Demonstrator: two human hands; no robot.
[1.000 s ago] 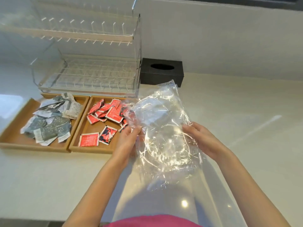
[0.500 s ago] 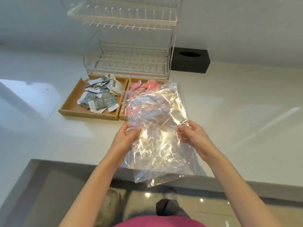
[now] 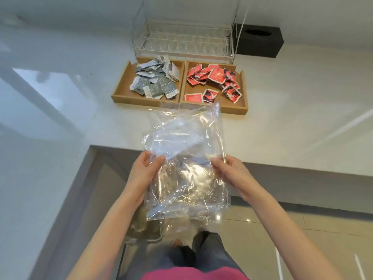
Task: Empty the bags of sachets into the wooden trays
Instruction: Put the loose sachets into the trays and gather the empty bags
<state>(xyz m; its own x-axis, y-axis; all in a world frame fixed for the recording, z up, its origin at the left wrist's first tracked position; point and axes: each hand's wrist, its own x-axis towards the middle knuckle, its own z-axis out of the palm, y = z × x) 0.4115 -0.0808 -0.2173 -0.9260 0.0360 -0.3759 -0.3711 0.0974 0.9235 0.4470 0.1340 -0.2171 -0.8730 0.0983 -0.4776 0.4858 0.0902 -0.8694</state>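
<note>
Two wooden trays stand side by side on the white counter. The left tray (image 3: 123,85) holds several grey and white sachets (image 3: 155,79). The right tray (image 3: 243,91) holds several red sachets (image 3: 216,77). In front of the counter edge I hold clear, crumpled plastic bags (image 3: 187,158) flat between both hands; no sachets show inside them. My left hand (image 3: 144,174) pinches the left edge. My right hand (image 3: 230,172) pinches the right edge.
A clear acrylic dish rack (image 3: 183,41) stands right behind the trays. A black tissue box (image 3: 260,42) sits to its right against the wall. The white counter (image 3: 292,122) ends in a grey edge near my hands, with tiled floor below.
The bags and both hands have drawn back from over the red tray toward my body, past the counter edge. The red sachets are now uncovered. The view has tilted downward.
</note>
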